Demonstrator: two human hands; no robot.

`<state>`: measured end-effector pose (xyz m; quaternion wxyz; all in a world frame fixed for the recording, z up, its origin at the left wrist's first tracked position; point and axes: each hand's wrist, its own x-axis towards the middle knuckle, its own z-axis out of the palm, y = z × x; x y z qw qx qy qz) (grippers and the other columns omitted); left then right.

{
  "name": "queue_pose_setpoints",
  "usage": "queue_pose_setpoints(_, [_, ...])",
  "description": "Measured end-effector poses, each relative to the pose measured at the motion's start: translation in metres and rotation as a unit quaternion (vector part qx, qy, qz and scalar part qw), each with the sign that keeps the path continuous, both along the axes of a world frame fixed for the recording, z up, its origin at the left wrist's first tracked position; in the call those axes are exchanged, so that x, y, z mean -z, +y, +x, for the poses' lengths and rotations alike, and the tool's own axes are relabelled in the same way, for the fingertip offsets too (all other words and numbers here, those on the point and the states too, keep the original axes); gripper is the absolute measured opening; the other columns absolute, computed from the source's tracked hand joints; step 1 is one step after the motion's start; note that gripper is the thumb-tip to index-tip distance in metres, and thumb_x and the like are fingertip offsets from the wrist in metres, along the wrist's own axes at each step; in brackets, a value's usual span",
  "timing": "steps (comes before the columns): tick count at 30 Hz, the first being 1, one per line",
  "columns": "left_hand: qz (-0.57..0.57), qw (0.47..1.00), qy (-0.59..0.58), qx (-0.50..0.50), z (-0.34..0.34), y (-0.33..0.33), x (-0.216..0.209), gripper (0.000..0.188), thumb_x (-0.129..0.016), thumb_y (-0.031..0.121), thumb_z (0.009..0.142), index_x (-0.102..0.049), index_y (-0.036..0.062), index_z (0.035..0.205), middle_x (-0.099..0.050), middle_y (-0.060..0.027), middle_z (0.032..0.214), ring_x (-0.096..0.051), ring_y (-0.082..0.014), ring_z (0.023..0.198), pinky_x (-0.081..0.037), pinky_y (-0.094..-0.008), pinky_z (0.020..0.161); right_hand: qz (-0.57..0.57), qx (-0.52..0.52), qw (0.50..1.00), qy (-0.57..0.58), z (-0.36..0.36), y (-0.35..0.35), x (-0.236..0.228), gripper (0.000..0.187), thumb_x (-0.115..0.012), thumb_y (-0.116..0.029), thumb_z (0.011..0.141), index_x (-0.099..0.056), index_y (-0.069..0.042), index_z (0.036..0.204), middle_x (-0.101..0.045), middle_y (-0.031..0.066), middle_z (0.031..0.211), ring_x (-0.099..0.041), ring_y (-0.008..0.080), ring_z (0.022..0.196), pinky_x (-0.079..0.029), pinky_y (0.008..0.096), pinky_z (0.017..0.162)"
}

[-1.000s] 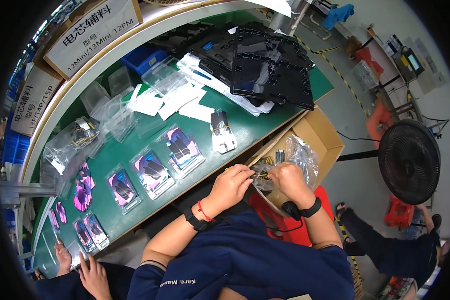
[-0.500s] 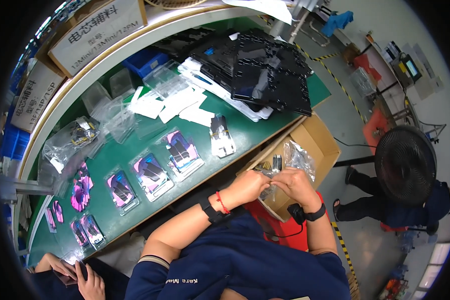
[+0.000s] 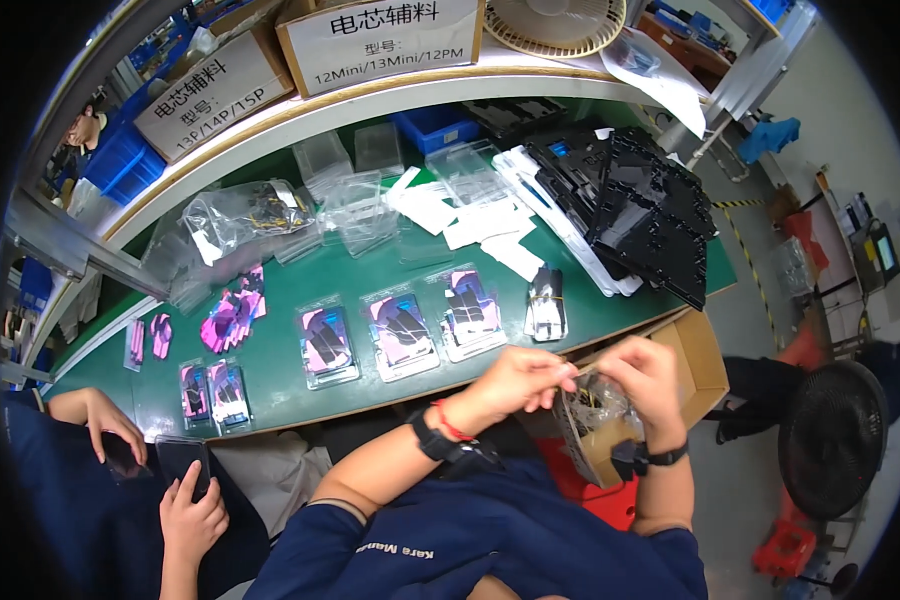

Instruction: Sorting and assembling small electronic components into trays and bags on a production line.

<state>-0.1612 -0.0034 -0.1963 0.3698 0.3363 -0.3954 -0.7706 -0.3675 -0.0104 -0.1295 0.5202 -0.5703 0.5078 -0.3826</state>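
Note:
My left hand (image 3: 528, 383) is above the near edge of the green bench, thumb and fingers pinched together. Whatever is in that pinch is too small to make out. Close beside it, my right hand (image 3: 642, 378) is curled with its fingertips pressed together, and its grip is also unclear. Below and between the hands lies a clear plastic bag (image 3: 602, 402) with dark and yellow bits inside, at an open cardboard box (image 3: 708, 360). My right hand partly hides the box.
Blister packs (image 3: 400, 335) with pink-purple backing and dark strips line the bench. A banded bundle (image 3: 546, 305) lies near the box; black trays (image 3: 660, 215) are stacked behind. At left, another person's hands hold a dark phone-like slab (image 3: 183, 462). A black fan (image 3: 838, 440) stands at right.
The view has turned, so the bench sits further right and more level. My hands, together before, are now slightly apart. The plastic bag shows closer beneath them.

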Motion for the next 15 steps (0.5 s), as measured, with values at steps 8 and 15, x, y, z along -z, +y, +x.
queue_pose_setpoints(8, [-0.024, 0.991, 0.023, -0.126, 0.097, 0.029, -0.011, 0.019, -0.064, 0.014, 0.093, -0.068, -0.0041, 0.097, -0.07, -0.0131, 0.091, -0.064, -0.0112, 0.063, -0.05, -0.0198, 0.047, 0.019, -0.155, 0.986, -0.065, 0.126, -0.035, 0.007, 0.01, -0.075, -0.007, 0.082, -0.069, -0.001, 0.078, -0.068, 0.0051, 0.069, -0.054, 0.0038, 0.054, -0.039, 0.0173, 0.046])
queue_pose_setpoints(15, [-0.004, 0.957, 0.048, -0.287, 0.162, 0.069, 0.003, 0.01, -0.063, 0.01, 0.093, -0.064, 0.0, 0.091, -0.069, -0.0117, 0.087, -0.063, -0.0104, 0.061, -0.051, -0.0202, 0.049, 0.061, -0.254, 0.963, -0.068, 0.214, -0.032, 0.022, 0.011, -0.075, -0.009, 0.083, -0.073, 0.0, 0.088, -0.069, 0.0045, 0.072, -0.055, 0.0043, 0.056, -0.042, 0.0181, 0.048])
